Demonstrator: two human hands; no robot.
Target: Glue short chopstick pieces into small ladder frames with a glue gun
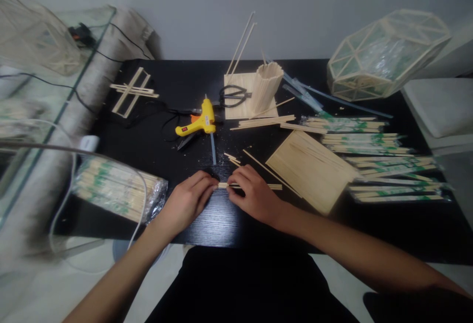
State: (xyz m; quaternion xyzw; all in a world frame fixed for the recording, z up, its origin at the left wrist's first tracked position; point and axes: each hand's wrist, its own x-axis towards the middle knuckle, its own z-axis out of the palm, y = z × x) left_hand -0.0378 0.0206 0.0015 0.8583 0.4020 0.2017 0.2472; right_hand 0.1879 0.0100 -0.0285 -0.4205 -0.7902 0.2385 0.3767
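Note:
Thin wooden sticks (223, 185) lie side by side on the black table (221, 219) near its front edge. My left hand (186, 199) pinches their left end, fingers pressed together. My right hand (253, 192) presses down on the same sticks from the right, its fingers curled over them; the sticks' right ends poke out past it. A yellow glue gun (199, 123) stands just beyond my hands, with a glue stick (213, 148) pointing toward me.
A flat panel of glued sticks (310, 167) lies at the right, with wrapped chopstick packs (384, 165) beyond it. Black scissors (232, 95), a stick cup (266, 86), a stick-framed polyhedron (384, 54) and a bagged chopstick bundle (118, 187) also sit here.

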